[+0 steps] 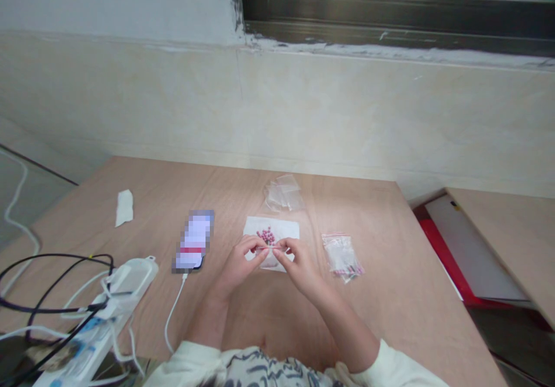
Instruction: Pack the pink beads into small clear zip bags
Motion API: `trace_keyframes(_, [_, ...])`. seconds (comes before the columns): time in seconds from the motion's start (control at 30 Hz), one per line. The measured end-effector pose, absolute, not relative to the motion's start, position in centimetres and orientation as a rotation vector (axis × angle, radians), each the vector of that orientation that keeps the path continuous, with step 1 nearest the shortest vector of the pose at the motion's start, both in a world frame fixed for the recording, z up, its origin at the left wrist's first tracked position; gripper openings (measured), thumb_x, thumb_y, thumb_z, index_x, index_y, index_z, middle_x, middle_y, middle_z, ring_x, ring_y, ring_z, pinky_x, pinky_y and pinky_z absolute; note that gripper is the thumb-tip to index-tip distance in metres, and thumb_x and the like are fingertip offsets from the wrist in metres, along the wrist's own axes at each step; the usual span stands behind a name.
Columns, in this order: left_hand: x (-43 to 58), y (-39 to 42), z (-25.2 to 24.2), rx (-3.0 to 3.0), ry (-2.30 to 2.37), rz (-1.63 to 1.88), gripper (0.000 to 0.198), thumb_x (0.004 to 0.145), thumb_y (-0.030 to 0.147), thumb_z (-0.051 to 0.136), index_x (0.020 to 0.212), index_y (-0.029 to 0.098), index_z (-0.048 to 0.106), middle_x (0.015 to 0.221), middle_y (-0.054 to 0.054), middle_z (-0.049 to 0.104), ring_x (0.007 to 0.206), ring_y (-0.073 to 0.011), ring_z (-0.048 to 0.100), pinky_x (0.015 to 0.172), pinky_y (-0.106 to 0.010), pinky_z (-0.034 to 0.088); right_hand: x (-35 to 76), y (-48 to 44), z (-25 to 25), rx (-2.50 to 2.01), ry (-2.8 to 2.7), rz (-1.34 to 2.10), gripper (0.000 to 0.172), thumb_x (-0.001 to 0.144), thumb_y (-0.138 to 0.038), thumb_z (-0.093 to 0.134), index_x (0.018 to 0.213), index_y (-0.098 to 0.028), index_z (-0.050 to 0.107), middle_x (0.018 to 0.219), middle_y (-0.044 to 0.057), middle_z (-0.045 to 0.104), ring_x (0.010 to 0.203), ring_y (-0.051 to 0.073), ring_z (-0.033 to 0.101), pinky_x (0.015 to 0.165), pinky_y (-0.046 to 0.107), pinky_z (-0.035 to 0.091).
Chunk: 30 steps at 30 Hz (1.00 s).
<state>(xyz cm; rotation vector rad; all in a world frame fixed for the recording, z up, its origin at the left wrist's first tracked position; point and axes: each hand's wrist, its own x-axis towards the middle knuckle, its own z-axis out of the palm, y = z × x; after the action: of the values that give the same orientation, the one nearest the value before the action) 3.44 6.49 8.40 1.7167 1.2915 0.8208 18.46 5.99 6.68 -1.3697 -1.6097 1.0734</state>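
The thin pale strand [273,249] we are pinching between the fingers [287,244] of our left hand [236,265] and right hand [301,268] is hanging just above the white card [288,228] of pink beads [266,235] on the tabletop [390,248].

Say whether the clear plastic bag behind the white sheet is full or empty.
Apparently empty: the clear plastic bag lies crumpled and flat on the wooden table, nothing visible inside.

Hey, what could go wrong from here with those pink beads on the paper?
The loose pink beads sit uncovered on a white sheet, right beneath the left hand and right hand, so a bump could probably scatter them across the wooden table. The thin pale strand pinched between the fingers might also slip.
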Motion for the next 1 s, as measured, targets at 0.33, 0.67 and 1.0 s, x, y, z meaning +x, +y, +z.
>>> trace_keyframes(0.33, [2.6, 6.7, 8.2, 1.691, 1.327, 0.821, 0.015, 0.074, 0.028, 0.051, 0.073, 0.015, 0.059, 0.073, -0.003, 0.058, 0.071, -0.0137, 0.049, 0.066, -0.024, 0.039, 19.6, 6.9, 6.9, -1.451, -1.266, 1.399, 0.018, 0.058, -0.031, 0.064, 0.057, -0.015, 0.057, 0.056, 0.000, 0.055, 0.051, 0.010, 0.045, 0.051, 0.023, 0.033])
trace_keyframes(0.67, [2.3, 6.7, 8.7, 1.639, 1.342, 0.797, 0.015, 0.071, 0.028, 0.054, 0.069, 0.016, 0.062, 0.073, -0.003, 0.061, 0.074, -0.0154, 0.053, 0.070, -0.026, 0.040, 20.8, 7.0, 6.0, -1.249, -1.101, 1.537, 0.022, 0.056, -0.031, 0.067, 0.053, -0.016, 0.051, 0.057, -0.002, 0.053, 0.055, 0.010, 0.047, 0.055, 0.023, 0.035])
trace_keyframes(1.0, [3.1, 7.1, 7.1, 1.421, 1.298, 0.886, 0.021, 0.072, 0.030, 0.052, 0.086, 0.017, 0.060, 0.087, -0.004, 0.060, 0.078, -0.0149, 0.055, 0.070, -0.024, 0.043, 20.1, 5.0, 4.6, -1.416, -1.151, 1.457, 0.033, 0.064, -0.049, 0.052, 0.063, -0.016, 0.053, 0.057, 0.001, 0.057, 0.053, 0.013, 0.053, 0.051, 0.026, 0.043])
